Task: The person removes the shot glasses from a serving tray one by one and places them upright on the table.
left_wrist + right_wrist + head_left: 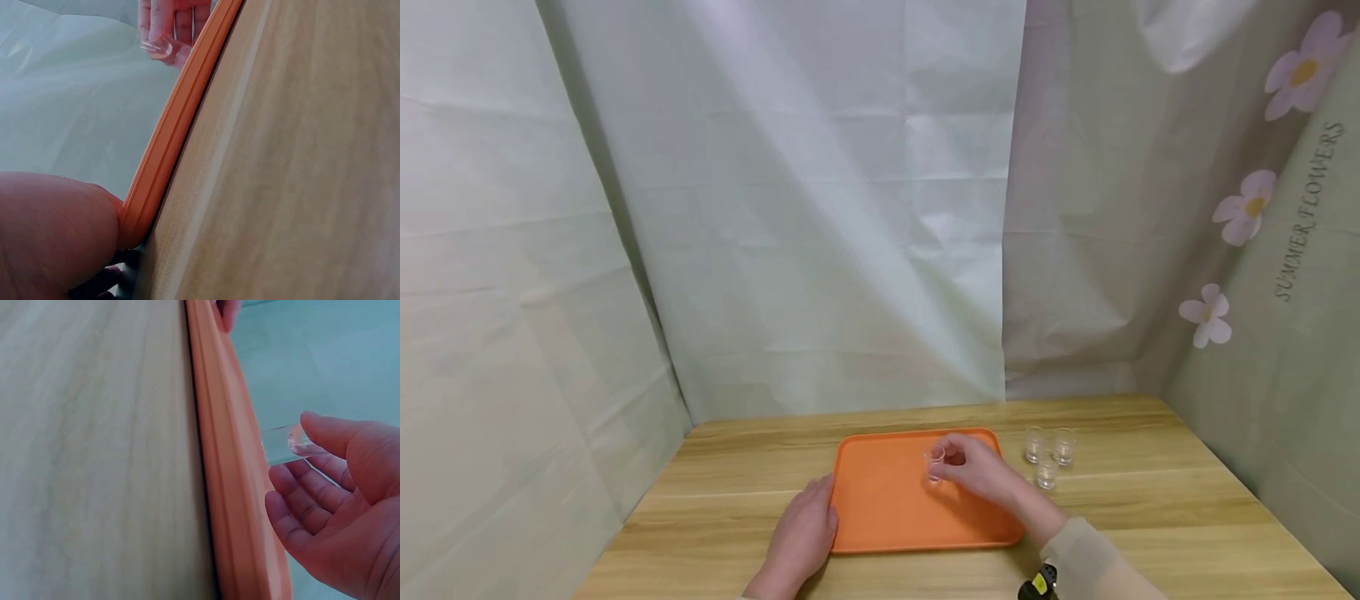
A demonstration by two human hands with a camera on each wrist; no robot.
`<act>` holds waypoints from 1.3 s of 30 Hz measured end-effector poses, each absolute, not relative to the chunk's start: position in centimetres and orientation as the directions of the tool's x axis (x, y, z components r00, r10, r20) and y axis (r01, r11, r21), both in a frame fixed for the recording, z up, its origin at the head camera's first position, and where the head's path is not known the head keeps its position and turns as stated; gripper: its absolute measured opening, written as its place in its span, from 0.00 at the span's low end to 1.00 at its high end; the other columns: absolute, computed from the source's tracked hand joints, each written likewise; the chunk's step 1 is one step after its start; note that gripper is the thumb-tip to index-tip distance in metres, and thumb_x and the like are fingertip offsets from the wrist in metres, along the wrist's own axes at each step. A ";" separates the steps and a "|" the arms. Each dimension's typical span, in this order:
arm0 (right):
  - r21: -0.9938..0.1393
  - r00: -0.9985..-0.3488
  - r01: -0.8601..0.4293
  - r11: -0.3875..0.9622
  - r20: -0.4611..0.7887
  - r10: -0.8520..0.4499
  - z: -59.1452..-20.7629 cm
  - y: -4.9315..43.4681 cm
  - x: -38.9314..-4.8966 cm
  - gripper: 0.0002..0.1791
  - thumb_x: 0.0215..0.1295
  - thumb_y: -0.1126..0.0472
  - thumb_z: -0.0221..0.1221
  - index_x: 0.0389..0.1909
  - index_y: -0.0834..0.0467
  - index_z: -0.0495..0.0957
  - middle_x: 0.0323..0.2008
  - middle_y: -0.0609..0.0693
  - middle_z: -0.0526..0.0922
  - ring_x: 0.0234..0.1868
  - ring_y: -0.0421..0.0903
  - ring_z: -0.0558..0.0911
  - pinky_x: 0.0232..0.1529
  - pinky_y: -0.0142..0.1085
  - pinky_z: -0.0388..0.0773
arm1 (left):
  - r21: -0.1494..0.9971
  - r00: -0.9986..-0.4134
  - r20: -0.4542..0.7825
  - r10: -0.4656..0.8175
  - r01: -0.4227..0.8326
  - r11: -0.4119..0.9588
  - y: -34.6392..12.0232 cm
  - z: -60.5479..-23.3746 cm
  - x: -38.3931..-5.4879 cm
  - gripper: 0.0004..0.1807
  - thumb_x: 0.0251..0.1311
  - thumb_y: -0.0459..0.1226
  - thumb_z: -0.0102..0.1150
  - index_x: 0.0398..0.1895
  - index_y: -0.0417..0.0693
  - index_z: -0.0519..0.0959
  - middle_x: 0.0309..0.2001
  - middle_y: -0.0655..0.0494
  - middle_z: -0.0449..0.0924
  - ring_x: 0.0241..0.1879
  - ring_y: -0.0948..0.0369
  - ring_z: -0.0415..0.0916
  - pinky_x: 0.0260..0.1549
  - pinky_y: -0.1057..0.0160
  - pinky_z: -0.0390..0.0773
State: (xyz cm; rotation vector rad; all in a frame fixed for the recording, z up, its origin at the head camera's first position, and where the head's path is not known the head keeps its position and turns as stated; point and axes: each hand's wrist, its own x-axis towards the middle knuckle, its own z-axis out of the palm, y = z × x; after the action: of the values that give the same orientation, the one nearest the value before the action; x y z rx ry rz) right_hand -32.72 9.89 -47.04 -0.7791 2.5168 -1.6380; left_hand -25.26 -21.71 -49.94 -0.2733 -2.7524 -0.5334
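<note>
A small clear shot glass (934, 465) is pinched between the thumb and fingers of my right hand (977, 468), over the orange tray (887, 517). The right wrist view shows the glass (278, 445) by the thumb tip, with the other fingers loosely bent below it. My left hand (802, 527) holds the tray's left edge, its thumb along the rim; most of its fingers are hidden. In the left wrist view the thumb side of this hand (56, 234) lies against the tray's corner.
Three more clear shot glasses (1047, 475) stand in a cluster on the wooden table (1135, 517), right of the tray. Pale curtains (850, 250) hang behind and at both sides. A black and yellow device (1039, 582) sits at the right wrist.
</note>
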 end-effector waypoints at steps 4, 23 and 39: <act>-0.881 -0.865 -0.382 0.281 0.233 -0.445 -46.4 10.3 -32.1 0.10 0.76 0.63 0.69 0.50 0.65 0.84 0.43 0.52 0.90 0.45 0.51 0.89 0.46 0.30 0.83 | 0.339 -0.931 0.346 0.116 0.240 0.910 -21.7 -50.0 -25.3 0.25 0.73 0.29 0.60 0.70 0.27 0.77 0.67 0.31 0.81 0.69 0.34 0.77 0.71 0.34 0.76; -0.901 -0.879 -0.329 0.283 0.182 -0.441 -43.5 13.8 -29.5 0.16 0.79 0.58 0.67 0.59 0.63 0.83 0.49 0.52 0.90 0.51 0.50 0.89 0.51 0.34 0.88 | 0.335 -0.929 0.349 0.122 0.245 0.910 -21.7 -49.6 -25.3 0.25 0.72 0.28 0.62 0.70 0.26 0.77 0.66 0.30 0.81 0.69 0.33 0.77 0.71 0.34 0.76; -0.854 -0.917 -0.331 0.401 0.191 -0.349 -42.1 18.9 -28.4 0.21 0.77 0.51 0.70 0.61 0.59 0.84 0.51 0.49 0.90 0.54 0.48 0.88 0.52 0.36 0.87 | 0.340 -0.942 0.317 0.114 0.225 0.913 -21.7 -49.9 -25.4 0.26 0.74 0.29 0.60 0.72 0.26 0.76 0.68 0.32 0.80 0.71 0.34 0.75 0.73 0.34 0.74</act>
State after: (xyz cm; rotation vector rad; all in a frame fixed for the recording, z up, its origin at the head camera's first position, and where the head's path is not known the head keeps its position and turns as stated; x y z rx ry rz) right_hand -28.39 18.88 -42.06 -0.6344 2.6148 -1.5869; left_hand -25.39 -21.68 -49.93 -0.2530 -2.7834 -0.5448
